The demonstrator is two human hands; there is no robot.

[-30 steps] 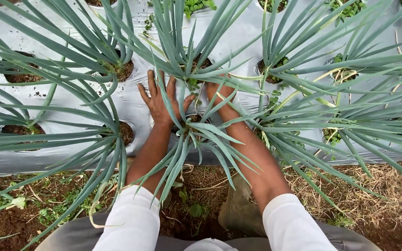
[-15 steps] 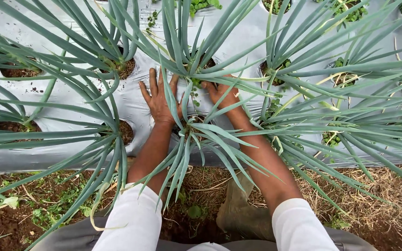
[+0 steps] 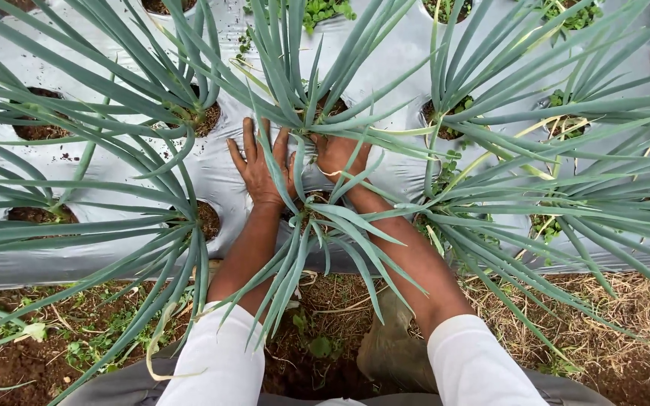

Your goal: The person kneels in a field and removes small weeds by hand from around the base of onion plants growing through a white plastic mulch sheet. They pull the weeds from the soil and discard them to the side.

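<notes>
Up close, the green onion plant [image 3: 302, 83] rises from a round planting hole [image 3: 323, 105] in the silver plastic mulch [image 3: 385, 68], its long blue-green blades fanning outward in every direction. The left hand [image 3: 259, 169] lies flat on the mulch just beside that hole, fingers spread apart and holding nothing. The right hand [image 3: 338, 154] sits at the near rim of the hole, touching the base of the plant; blades cross over its fingers, so whether it grips a stem or a small weed cannot be told. A second onion plant [image 3: 317, 214] grows nearer than the hole, between the two forearms, and its leaves drape over both wrists. Beyond the hole, small weeds [image 3: 323, 9] show in another opening. Nearer than the mulch edge lie bare soil and dry straw [image 3: 626, 308].
</notes>
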